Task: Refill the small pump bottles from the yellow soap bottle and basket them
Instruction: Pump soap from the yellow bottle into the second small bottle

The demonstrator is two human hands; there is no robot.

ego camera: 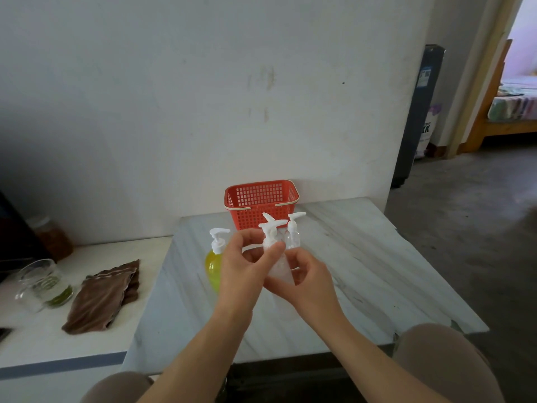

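I hold a small clear pump bottle (278, 264) above the marble table (363, 266), between both hands. My right hand (308, 282) grips its body from below. My left hand (244, 266) pinches its white pump collar with thumb and fingers. Behind it stand other small clear pump bottles (294, 235), their white pump heads showing; how many I cannot tell. The yellow soap bottle (214, 266) with a white pump stands upright just left of my left hand. A red basket (261, 205) sits at the back of the table against the wall.
On a lower white counter (43, 330) to the left lie a folded brown cloth (104, 295) and a glass jug (40, 283) holding something green. An amber jar (55, 237) stands by the wall. The table's right edge drops to open floor.
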